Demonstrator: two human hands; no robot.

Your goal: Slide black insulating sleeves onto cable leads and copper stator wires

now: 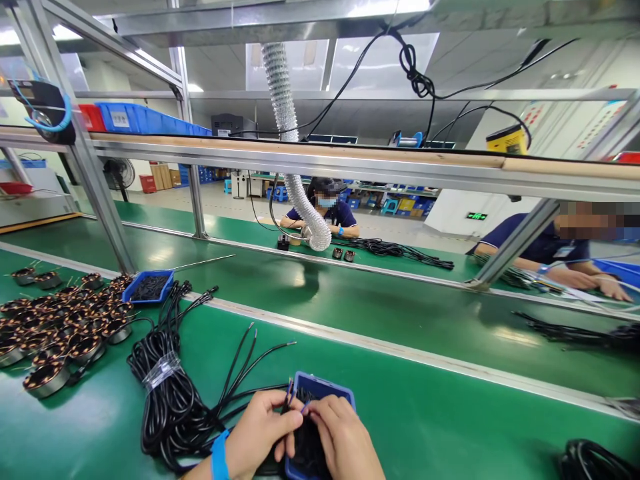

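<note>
My left hand [263,427], with a blue band at its wrist, is closed on the stripped end of a black cable [290,393], where thin dark and bluish wires show. The fingertips of my right hand [345,433] are pinched together beside these wires; what lies between them is too small to make out. Both hands are above a blue tray [325,382] that contains small black pieces, apparently short tubing. To the left lies a coiled bundle of black cables [167,400] tied with clear wrap, several loose ends pointing toward the back.
Many copper-wound stators [65,333] cover the bench's left side, near a second blue tray [149,288] of black pieces. Another black cable coil [580,460] lies at front right. A metal rail [320,328] crosses behind. Two people sit across, beyond a flexible duct [300,200].
</note>
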